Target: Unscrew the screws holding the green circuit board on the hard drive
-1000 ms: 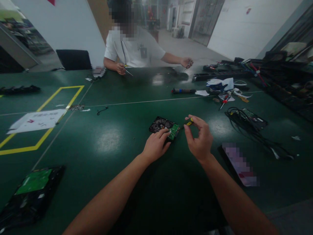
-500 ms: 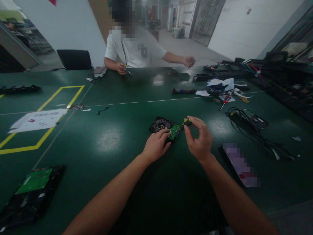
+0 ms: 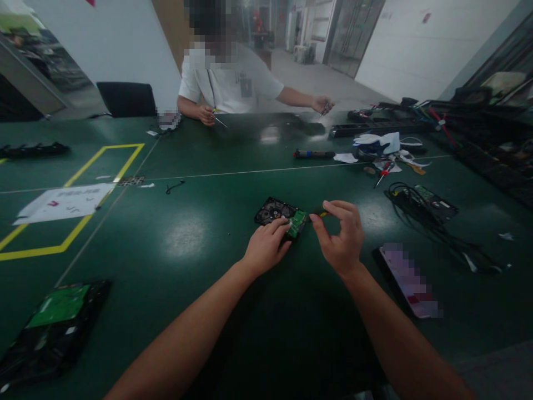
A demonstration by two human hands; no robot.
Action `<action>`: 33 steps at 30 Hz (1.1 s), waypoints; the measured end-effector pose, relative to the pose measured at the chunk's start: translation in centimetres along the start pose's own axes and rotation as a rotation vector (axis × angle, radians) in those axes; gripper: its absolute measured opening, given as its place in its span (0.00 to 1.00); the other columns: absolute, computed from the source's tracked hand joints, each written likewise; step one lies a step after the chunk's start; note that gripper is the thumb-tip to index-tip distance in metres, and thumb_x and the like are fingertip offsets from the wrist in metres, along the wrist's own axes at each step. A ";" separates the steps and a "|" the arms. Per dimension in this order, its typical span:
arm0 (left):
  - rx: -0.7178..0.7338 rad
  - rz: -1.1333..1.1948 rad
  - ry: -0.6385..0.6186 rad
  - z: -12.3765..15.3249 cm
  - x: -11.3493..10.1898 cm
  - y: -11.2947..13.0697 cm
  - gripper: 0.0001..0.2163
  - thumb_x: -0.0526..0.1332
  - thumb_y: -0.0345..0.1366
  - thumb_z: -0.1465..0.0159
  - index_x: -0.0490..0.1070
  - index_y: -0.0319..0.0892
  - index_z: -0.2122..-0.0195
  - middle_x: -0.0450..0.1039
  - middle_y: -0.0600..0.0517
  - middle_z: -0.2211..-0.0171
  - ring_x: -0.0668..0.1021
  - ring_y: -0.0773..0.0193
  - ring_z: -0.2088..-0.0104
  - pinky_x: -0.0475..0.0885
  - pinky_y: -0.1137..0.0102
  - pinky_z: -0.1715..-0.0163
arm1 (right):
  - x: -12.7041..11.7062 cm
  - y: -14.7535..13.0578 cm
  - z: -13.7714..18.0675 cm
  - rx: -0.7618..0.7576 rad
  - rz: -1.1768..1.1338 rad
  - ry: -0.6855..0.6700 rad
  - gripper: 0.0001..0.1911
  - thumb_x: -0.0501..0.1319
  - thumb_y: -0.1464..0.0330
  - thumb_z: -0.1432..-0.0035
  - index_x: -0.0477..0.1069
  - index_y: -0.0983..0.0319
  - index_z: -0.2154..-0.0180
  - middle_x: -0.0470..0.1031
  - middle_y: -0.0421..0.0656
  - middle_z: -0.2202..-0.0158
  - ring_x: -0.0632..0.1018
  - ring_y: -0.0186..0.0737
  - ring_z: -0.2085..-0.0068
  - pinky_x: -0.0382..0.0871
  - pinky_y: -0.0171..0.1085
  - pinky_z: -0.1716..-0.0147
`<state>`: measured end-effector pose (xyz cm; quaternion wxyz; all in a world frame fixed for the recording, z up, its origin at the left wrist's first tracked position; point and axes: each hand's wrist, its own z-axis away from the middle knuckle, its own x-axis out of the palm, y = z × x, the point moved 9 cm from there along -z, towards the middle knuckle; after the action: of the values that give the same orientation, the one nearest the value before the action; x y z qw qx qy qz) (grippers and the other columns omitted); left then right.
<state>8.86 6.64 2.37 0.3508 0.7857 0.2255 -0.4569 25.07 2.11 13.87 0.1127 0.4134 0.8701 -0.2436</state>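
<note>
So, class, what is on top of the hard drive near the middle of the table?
The left hand rests on the hard drive; a green circuit board shows toward its right end. What the hand covers cannot be seen.

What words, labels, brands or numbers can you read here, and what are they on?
None can be read.
White sheet: print too blurred.
Co-worker's white shirt: faint marks, too blurred.
Hard drive under the left hand: any lettering too small.
Phone-like device: partly pixelated, nothing readable.

No readable text, blurred print (image 3: 79, 191) on paper (image 3: 50, 211)
</note>
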 end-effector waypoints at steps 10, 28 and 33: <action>0.000 0.004 0.002 0.0 0.2 0.0 0.21 0.60 0.39 0.30 0.65 0.46 0.37 0.67 0.44 0.34 0.75 0.49 0.39 0.74 0.53 0.43 | 0.9 0.6 0.6 0.044 -0.117 -0.049 0.21 0.60 0.73 0.32 0.67 0.54 0.39 0.76 0.47 0.43 0.81 0.46 0.46 0.84 0.48 0.52; 0.002 -0.002 -0.002 -0.1 0.0 0.1 0.20 0.60 0.40 0.29 0.65 0.45 0.37 0.68 0.44 0.35 0.74 0.49 0.38 0.75 0.54 0.44 | 0.1 -0.1 0.1 0.018 -0.054 0.000 0.19 0.67 0.71 0.36 0.71 0.54 0.45 0.79 0.44 0.52 0.80 0.44 0.50 0.79 0.47 0.50; -0.004 0.003 0.005 0.0 0.0 0.0 0.20 0.60 0.39 0.30 0.65 0.46 0.37 0.68 0.44 0.35 0.74 0.50 0.37 0.74 0.54 0.43 | 1.0 0.1 0.4 0.049 -0.155 -0.078 0.21 0.57 0.74 0.31 0.68 0.53 0.40 0.79 0.45 0.45 0.81 0.45 0.45 0.78 0.50 0.45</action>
<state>8.89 6.63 2.44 0.3526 0.7863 0.2261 -0.4541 24.51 2.61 13.09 0.1172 0.3376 0.8881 -0.2890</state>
